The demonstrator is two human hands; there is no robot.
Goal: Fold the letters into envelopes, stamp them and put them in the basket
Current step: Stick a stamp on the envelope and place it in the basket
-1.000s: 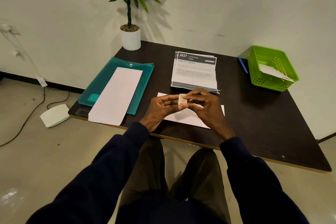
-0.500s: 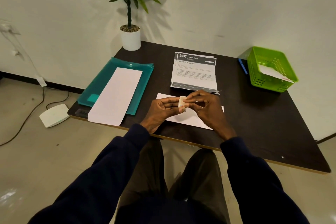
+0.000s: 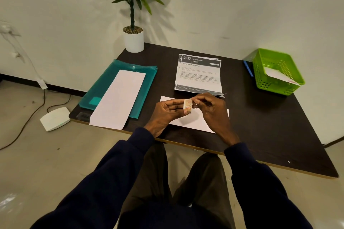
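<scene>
My left hand (image 3: 165, 112) pinches a small stamp (image 3: 187, 105) between thumb and fingers, just above a white envelope (image 3: 193, 121) lying on the dark table (image 3: 260, 126). My right hand (image 3: 212, 111) hovers beside the stamp with its fingertips pinched together close to the stamp's right edge; whether they grip the stamp or a small piece I cannot tell. A stack of printed letters (image 3: 198, 74) lies behind the hands. At the far right stands the green basket (image 3: 260, 72), with a white envelope (image 3: 279, 76) inside it.
A teal plastic folder (image 3: 145, 74) with a long white envelope (image 3: 119, 98) on top lies at the left. A potted plant (image 3: 133, 40) stands at the back corner. A blue pen (image 3: 248, 69) lies beside the basket. On the floor at the left are a white device (image 3: 55, 118) and cables.
The hands have stayed over the envelope. The right fingers have shifted slightly off the stamp to its right, leaving more of the stamp showing in the left hand.
</scene>
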